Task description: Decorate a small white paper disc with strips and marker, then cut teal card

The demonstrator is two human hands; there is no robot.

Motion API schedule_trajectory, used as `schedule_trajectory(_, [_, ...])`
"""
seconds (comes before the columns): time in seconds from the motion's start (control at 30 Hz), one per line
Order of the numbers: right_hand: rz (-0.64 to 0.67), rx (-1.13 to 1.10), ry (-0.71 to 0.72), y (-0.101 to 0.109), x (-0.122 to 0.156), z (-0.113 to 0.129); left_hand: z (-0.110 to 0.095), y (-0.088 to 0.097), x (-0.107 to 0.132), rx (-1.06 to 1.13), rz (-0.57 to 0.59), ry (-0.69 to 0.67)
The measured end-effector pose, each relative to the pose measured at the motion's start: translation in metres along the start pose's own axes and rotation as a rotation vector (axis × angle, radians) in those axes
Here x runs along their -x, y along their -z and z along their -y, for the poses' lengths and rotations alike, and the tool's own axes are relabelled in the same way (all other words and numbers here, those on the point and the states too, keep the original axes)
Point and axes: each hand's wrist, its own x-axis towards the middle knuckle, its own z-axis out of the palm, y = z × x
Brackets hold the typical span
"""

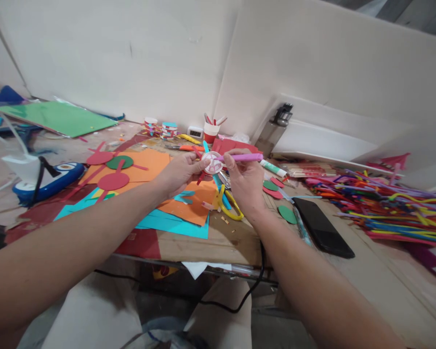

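1. The disc, small, round, white with red markings, is held above the middle of the table, face towards the camera. Count: one.
2. The left hand pinches the disc's nine o'clock edge between thumb and fingertips, with the other fingers curled in. The disc lies at two o'clock from this hand.
3. The right hand is closed round a pen in a writing grip. Count: one pen.
4. The pen's long axis runs from nine to three o'clock. Its nine o'clock end meets the disc's three o'clock edge. Whether the tip touches cannot be told.
5. The disc lies at ten o'clock from the right hand. Both hands are near it, and only the left grips it.
6. At six o'clock from the disc lie the scissors, yellow-handled, on the table. Count: one pair.
7. At four o'clock lie small paper circles. Count: two green and two red, as far as can be told.
8. Farther out at four o'clock lies a phone, face down. Count: one.
9. At three o'clock is a heap of pipe cleaners, too many to count.
10. At nine o'clock lies orange paper.
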Motion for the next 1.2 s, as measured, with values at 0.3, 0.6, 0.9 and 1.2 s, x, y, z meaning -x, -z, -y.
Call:
schedule_trajectory(0.3, [0.005,0.028,0.012,0.0005,0.0006,-0.0012,0.0006,-0.0007,-0.0001,0.004,-0.003,-0.011])
schedule_trajectory(0.6, [0.003,0.053,0.010,0.0005,0.0004,0.0006,-0.0004,-0.0016,0.0004,0.007,-0.004,-0.010])
schedule_trajectory(0.9, [-0.007,0.092,0.013,-0.0002,0.0005,0.0017,0.0024,0.0020,-0.0008,-0.002,0.011,-0.025])
schedule_trajectory(1.2, [-0.007,0.116,0.019,0.0003,0.0004,0.0022,0.0021,0.0012,-0.0011,0.012,0.005,-0.021])
